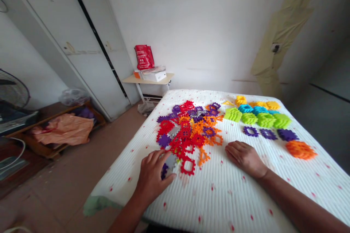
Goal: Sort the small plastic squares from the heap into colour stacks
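Note:
A mixed pile of red, orange and purple interlocking plastic tiles [191, 127] lies on a white ribbed mattress [218, 196]. My left hand [153, 176] rests at the pile's near edge, fingers curled around a grey tile [171, 161] with a purple tile beside it. My right hand [244, 157] lies flat on the mattress to the right of the pile, palm down, fingers together, holding nothing. Sorted stacks sit further right: green tiles [257, 118], blue tiles [253, 109], yellow tiles [257, 103], purple tiles [269, 133] and an orange stack [300, 149].
A small side table [149, 79] with a red bag [144, 57] and white boxes stands by the far wall. A wardrobe [82, 43] is on the left, with a low wooden rack of cloth [62, 129] and a fan [12, 89] beside it.

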`<action>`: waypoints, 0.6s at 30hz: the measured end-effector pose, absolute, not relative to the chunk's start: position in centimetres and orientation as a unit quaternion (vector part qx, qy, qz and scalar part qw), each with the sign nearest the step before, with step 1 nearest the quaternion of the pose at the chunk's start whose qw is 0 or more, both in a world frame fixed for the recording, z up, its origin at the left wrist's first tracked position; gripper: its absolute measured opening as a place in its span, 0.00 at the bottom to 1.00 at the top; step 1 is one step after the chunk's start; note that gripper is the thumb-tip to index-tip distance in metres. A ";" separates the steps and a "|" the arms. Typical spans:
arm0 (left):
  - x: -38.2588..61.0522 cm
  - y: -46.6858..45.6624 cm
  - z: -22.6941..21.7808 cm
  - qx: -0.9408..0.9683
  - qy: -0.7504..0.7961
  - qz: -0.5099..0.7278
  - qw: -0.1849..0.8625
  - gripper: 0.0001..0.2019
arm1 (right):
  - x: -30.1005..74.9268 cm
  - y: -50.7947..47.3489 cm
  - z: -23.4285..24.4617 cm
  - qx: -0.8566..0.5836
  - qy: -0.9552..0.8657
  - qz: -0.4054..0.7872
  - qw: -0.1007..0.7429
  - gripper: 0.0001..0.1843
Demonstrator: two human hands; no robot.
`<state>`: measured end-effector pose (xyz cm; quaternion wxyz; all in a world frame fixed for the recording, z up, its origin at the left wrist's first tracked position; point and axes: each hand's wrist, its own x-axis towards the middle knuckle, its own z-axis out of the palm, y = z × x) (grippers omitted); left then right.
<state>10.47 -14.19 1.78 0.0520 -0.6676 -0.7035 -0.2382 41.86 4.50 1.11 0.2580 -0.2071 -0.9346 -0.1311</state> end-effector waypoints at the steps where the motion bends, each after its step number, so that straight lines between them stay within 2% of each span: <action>1: 10.7 -14.1 1.4 -0.671 -0.704 -0.226 0.047 0.31 | 41.8 4.4 1.1 -0.207 -0.935 -0.130 0.257 0.16; 3: 11.3 -13.5 0.9 -0.669 -0.709 -0.219 0.045 0.31 | 41.8 4.3 1.1 -0.205 -0.935 -0.134 0.255 0.16; 9: 11.8 -11.4 0.3 -0.666 -0.705 -0.235 0.073 0.21 | 41.8 4.3 1.1 -0.207 -0.936 -0.128 0.255 0.16; 18: 11.3 -11.3 0.0 -0.672 -0.670 -0.301 0.095 0.23 | 41.8 4.4 0.8 -0.216 -0.940 -0.110 0.239 0.16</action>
